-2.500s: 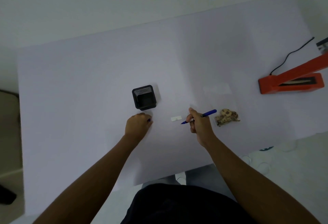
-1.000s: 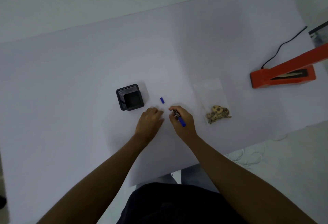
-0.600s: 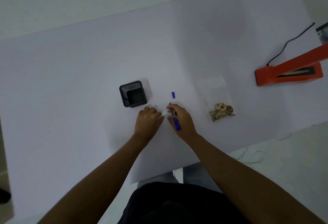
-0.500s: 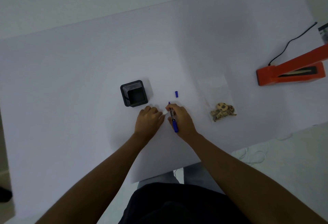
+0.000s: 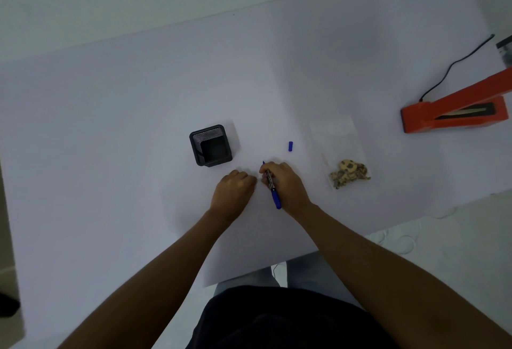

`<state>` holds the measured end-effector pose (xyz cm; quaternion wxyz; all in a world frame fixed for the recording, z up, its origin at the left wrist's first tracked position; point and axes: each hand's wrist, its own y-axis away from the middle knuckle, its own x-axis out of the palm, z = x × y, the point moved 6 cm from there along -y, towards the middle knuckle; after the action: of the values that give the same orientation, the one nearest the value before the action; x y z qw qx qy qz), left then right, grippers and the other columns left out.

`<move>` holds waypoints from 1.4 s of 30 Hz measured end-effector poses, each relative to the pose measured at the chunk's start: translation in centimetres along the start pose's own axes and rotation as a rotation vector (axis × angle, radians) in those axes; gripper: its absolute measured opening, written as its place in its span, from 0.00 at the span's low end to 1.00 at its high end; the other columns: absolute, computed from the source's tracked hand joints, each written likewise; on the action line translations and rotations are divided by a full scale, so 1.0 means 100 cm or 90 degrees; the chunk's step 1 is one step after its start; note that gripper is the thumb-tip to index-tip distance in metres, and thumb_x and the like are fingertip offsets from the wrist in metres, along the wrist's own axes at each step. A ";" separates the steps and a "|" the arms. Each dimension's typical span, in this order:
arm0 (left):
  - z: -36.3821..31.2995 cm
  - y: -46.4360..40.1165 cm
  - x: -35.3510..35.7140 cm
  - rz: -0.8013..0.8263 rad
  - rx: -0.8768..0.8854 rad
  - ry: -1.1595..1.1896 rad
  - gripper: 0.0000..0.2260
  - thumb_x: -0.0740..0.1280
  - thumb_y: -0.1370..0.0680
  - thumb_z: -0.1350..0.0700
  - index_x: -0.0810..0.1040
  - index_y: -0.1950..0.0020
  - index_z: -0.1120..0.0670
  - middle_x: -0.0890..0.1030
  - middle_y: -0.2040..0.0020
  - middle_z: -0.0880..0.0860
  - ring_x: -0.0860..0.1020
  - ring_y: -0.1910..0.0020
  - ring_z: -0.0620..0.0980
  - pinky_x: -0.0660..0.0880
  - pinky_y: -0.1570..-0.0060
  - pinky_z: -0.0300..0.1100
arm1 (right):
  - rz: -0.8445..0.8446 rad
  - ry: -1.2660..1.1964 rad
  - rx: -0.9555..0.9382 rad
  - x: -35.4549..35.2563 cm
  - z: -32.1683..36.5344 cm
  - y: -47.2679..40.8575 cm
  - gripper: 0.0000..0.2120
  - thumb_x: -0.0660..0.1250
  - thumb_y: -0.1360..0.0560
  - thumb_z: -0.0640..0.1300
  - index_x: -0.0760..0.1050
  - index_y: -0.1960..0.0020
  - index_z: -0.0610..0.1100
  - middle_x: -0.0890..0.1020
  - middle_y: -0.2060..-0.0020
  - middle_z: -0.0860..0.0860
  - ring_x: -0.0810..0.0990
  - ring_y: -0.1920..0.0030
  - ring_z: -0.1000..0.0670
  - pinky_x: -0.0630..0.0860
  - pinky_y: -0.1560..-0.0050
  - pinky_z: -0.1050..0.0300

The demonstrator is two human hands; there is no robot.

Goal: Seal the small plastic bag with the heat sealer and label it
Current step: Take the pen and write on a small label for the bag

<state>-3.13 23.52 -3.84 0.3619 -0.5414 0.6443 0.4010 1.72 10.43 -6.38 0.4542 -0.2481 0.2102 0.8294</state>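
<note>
The whole scene is carried by a wide white table [image 5: 138, 127], seen from above. At its far right edge an orange heat sealer [image 5: 454, 113] is set with its arm raised and its black power cord [image 5: 457, 62] trailing away behind it. Left of centre a square black mesh pen holder [image 5: 212, 145] is stood upright. Between the holder and the sealer, well apart from both, the small clear plastic bag [image 5: 339, 152] is laid flat, with pale brown crumbly contents gathered at its near end; whether its far end is already sealed cannot be told.

Near the middle of the table the left hand [image 5: 234, 192] is rested with its fingers curled down against the surface; what is pinned beneath them is hidden. Just beside it, the right hand [image 5: 285, 182] is closed around a blue marker pen [image 5: 271, 182], whose tip is pointed away from the body at the table. The pen's small blue cap [image 5: 290, 146] is left lying just beyond the right hand.

The labelling step is judged to be in hand, something probably being written at the pen tip. For the next move, the writing would need finishing, and the label would then have to be carried rightward and pressed onto the bag.
</note>
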 end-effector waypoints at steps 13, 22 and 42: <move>-0.011 -0.019 0.005 0.164 -0.106 0.086 0.10 0.65 0.21 0.56 0.81 0.58 0.57 0.81 0.62 0.53 0.77 0.64 0.49 0.76 0.61 0.43 | -0.127 -0.324 0.233 0.005 0.027 0.003 0.16 0.56 0.15 0.44 0.75 0.54 0.36 0.75 0.68 0.51 0.75 0.65 0.60 0.74 0.59 0.68; 0.009 -0.022 0.011 0.186 -0.277 0.189 0.10 0.71 0.27 0.49 0.78 0.62 0.55 0.81 0.64 0.53 0.78 0.64 0.52 0.77 0.61 0.47 | -0.175 -0.232 0.202 0.003 0.012 0.011 0.18 0.65 0.19 0.45 0.77 0.63 0.35 0.80 0.71 0.42 0.79 0.68 0.46 0.79 0.64 0.49; 0.008 -0.026 0.009 0.240 -0.310 0.222 0.09 0.71 0.26 0.53 0.76 0.62 0.55 0.81 0.61 0.55 0.79 0.60 0.54 0.71 0.61 0.42 | -0.106 -0.083 0.187 0.013 0.004 0.008 0.18 0.64 0.18 0.42 0.71 0.67 0.43 0.75 0.73 0.45 0.75 0.72 0.46 0.74 0.68 0.54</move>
<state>-0.72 23.66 -5.27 0.0260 -0.5438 0.6705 0.5040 0.33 11.17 -6.75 0.5652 -0.1415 0.2782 0.7636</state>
